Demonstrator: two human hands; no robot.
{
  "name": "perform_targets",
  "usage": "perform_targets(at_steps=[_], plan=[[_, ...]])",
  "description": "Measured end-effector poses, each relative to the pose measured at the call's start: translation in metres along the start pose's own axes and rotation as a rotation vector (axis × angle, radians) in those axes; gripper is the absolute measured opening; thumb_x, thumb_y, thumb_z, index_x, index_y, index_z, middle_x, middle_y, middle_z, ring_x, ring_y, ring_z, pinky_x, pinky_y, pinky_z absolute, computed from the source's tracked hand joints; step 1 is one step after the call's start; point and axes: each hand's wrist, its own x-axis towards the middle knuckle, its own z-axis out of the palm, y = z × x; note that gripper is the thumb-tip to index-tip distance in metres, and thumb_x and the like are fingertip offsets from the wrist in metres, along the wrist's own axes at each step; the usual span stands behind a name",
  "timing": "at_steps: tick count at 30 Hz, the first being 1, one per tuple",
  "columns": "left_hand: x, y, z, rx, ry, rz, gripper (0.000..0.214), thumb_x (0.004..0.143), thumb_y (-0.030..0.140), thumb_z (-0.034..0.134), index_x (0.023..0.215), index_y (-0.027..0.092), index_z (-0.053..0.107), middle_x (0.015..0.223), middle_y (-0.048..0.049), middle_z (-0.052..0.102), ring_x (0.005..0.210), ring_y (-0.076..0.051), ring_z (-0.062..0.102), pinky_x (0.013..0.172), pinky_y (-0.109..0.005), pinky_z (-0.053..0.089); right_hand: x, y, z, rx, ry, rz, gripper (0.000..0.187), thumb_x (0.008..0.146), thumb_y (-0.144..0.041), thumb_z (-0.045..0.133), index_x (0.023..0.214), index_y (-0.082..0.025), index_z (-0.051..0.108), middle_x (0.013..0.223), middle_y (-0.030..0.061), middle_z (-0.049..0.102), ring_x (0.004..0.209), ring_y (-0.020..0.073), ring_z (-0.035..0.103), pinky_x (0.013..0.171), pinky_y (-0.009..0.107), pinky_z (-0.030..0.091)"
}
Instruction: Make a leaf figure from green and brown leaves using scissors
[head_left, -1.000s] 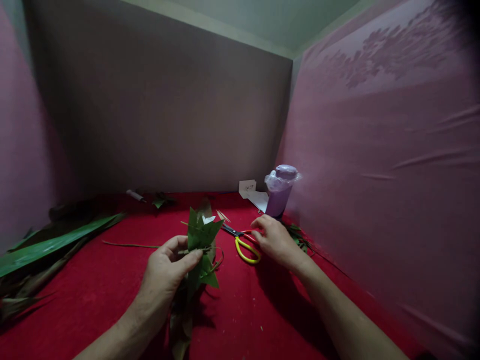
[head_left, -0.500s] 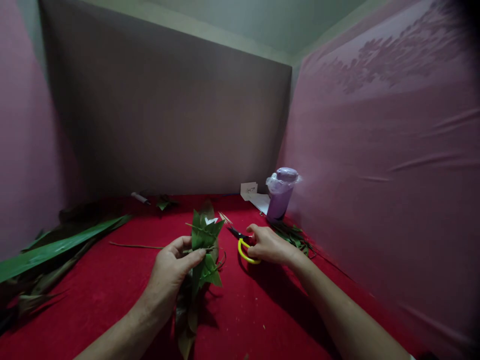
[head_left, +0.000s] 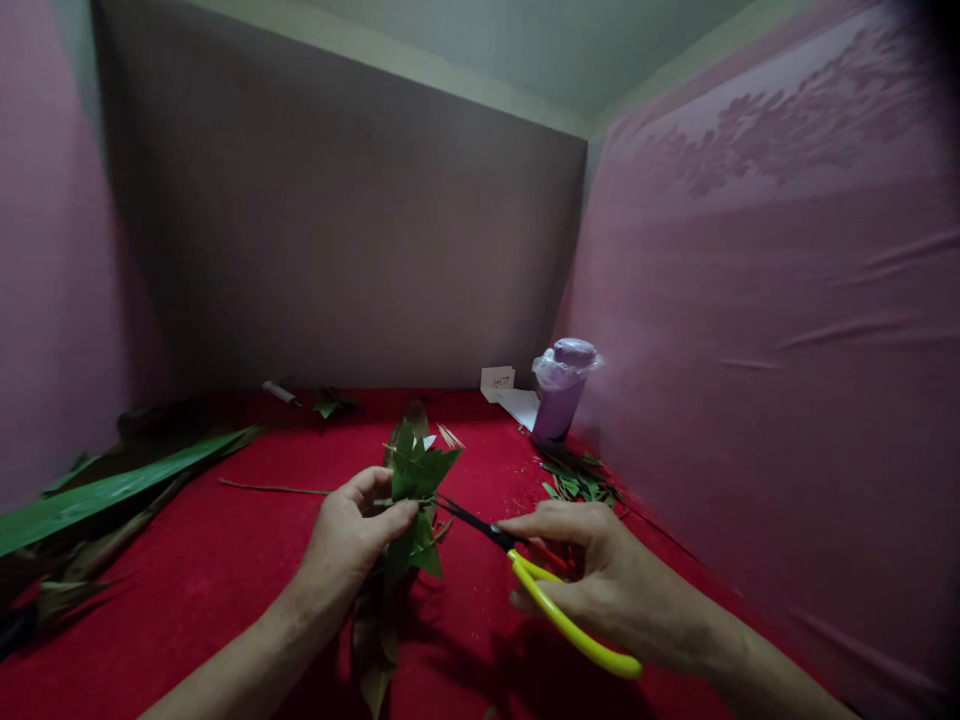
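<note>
My left hand pinches a folded green leaf piece with pointed tips, held upright over the red cloth. Long brownish leaf ends hang below it toward me. My right hand grips scissors with yellow and red handles. Their dark blades point left and the tips reach the leaf piece just beside my left thumb.
A purple cup wrapped in plastic stands at the back right, with white paper beside it. Cut leaf scraps lie near it. Long green leaves lie at the left. A pen-like object and pink walls close in the space.
My right hand closed on the scissors lying on the cloth, lifted them and brought them toward me, the blades now pointing at the leaf piece. My left hand kept its hold.
</note>
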Motion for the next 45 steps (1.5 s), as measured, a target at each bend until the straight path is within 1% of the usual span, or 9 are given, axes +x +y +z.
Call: perform_targets(at_steps=[4,7,14,21,26,32,37,41,45], plan=[[-0.0011,-0.0016,0.0021,0.046,-0.017,0.021,0.02,0.061,0.023,0.072,0.076,0.017,0.061,0.067,-0.0001,0.067,0.059,-0.013,0.06,0.057,-0.023,0.046,-0.0019,-0.0011,0.0003,-0.155,-0.014,-0.043,0.009,0.074,-0.02,0.065,0.08,-0.024,0.07,0.059,-0.0036,0.05,0.056,0.0113,0.042,0.052,0.026,0.029],[-0.0009,-0.0025,0.0015,0.054,-0.03,0.001,0.021,0.061,0.025,0.071,0.077,0.016,0.06,0.068,-0.0008,0.067,0.061,-0.014,0.061,0.058,-0.025,0.047,-0.0011,-0.0031,-0.0018,-0.21,-0.042,-0.062,0.006,0.075,-0.017,0.064,0.077,-0.021,0.069,0.057,-0.005,0.044,0.055,0.0093,0.039,0.053,0.025,0.027],[-0.0014,-0.0008,0.0,0.05,-0.039,-0.014,0.024,0.061,0.025,0.07,0.079,0.016,0.058,0.069,-0.0013,0.067,0.06,-0.014,0.06,0.057,-0.026,0.047,0.0007,-0.007,-0.0045,-0.223,-0.129,-0.059,0.008,0.08,-0.019,0.06,0.075,-0.018,0.067,0.059,-0.004,0.048,0.056,0.0088,0.039,0.054,0.025,0.026],[-0.0023,-0.0005,0.0017,0.088,-0.051,-0.009,0.022,0.063,0.025,0.069,0.079,0.016,0.058,0.07,-0.0019,0.067,0.061,-0.014,0.06,0.057,-0.026,0.047,0.0014,-0.0067,-0.0029,-0.242,-0.14,-0.066,0.008,0.08,-0.019,0.06,0.076,-0.018,0.067,0.059,-0.0039,0.048,0.056,0.0085,0.039,0.054,0.025,0.026],[-0.0015,-0.0008,0.0019,0.104,-0.061,-0.001,0.023,0.063,0.026,0.069,0.081,0.016,0.058,0.074,-0.003,0.066,0.063,-0.014,0.06,0.059,-0.027,0.048,0.0039,-0.0061,-0.0027,-0.257,-0.143,-0.078,0.009,0.079,-0.018,0.061,0.071,-0.016,0.065,0.057,-0.0045,0.046,0.054,0.008,0.038,0.053,0.025,0.025],[-0.0023,0.0007,0.0018,0.132,-0.065,-0.002,0.023,0.064,0.026,0.068,0.082,0.016,0.058,0.073,-0.0034,0.066,0.062,-0.015,0.06,0.058,-0.028,0.048,0.0035,-0.0036,-0.0037,-0.234,-0.146,-0.08,0.009,0.08,-0.019,0.06,0.076,-0.017,0.067,0.059,-0.0039,0.048,0.055,0.0083,0.039,0.053,0.025,0.026],[-0.0046,0.0016,0.0021,0.172,-0.042,0.018,0.022,0.063,0.027,0.067,0.079,0.016,0.058,0.071,-0.0027,0.066,0.062,-0.015,0.059,0.058,-0.028,0.048,0.0035,-0.0037,-0.0031,-0.227,-0.153,-0.095,0.01,0.081,-0.019,0.059,0.077,-0.016,0.067,0.059,-0.0035,0.049,0.055,0.0083,0.039,0.053,0.024,0.027],[-0.0044,0.0025,0.0025,0.19,-0.048,0.026,0.02,0.064,0.027,0.067,0.078,0.016,0.058,0.072,-0.0031,0.066,0.064,-0.016,0.06,0.059,-0.028,0.048,0.0038,-0.0057,-0.0031,-0.238,-0.149,-0.098,0.01,0.081,-0.019,0.059,0.078,-0.016,0.068,0.057,-0.0036,0.047,0.053,0.0081,0.037,0.052,0.024,0.026],[-0.0036,0.0027,0.0029,0.18,-0.054,0.014,0.02,0.064,0.026,0.067,0.078,0.017,0.057,0.071,-0.003,0.066,0.062,-0.015,0.06,0.058,-0.028,0.047,0.0037,-0.0049,-0.003,-0.246,-0.157,-0.1,0.01,0.08,-0.019,0.059,0.075,-0.015,0.067,0.057,-0.0038,0.045,0.053,0.0077,0.036,0.051,0.024,0.025]])
